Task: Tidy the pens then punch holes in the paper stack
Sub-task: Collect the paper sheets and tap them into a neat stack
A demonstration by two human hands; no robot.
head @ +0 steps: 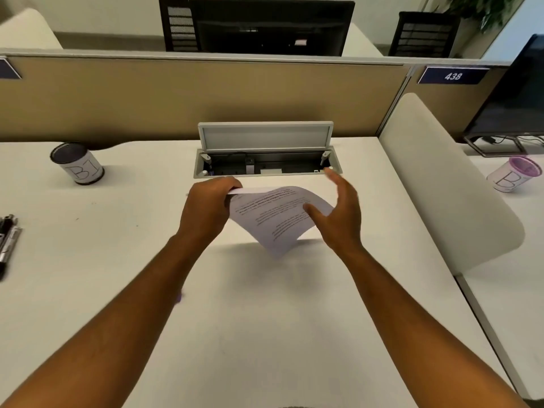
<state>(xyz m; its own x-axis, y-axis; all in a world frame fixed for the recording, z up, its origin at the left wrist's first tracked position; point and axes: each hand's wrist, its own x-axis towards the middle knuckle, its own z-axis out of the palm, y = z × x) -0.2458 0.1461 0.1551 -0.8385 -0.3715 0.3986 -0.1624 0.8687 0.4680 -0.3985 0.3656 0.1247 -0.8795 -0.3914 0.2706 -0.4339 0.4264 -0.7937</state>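
A printed paper stack point(273, 219) hangs above the middle of the white desk point(265, 319), its lower corner drooping. My left hand point(207, 206) grips the stack's far left edge, fingers curled over it. My right hand point(338, 213) is beside the stack's right edge with fingers straight and spread; the thumb lies against the sheet, and the hand is blurred. A dark pen cup marked B1 point(77, 163) stands at the far left. Several pens point(7, 240) lie at the desk's left edge, partly cut off by the frame.
An open cable hatch point(266, 160) with its lid raised sits just behind the hands. A tan partition point(176, 95) closes the back. A white divider point(447, 184) bounds the right side; beyond it stand a purple cup point(516, 178) and a monitor point(512, 101).
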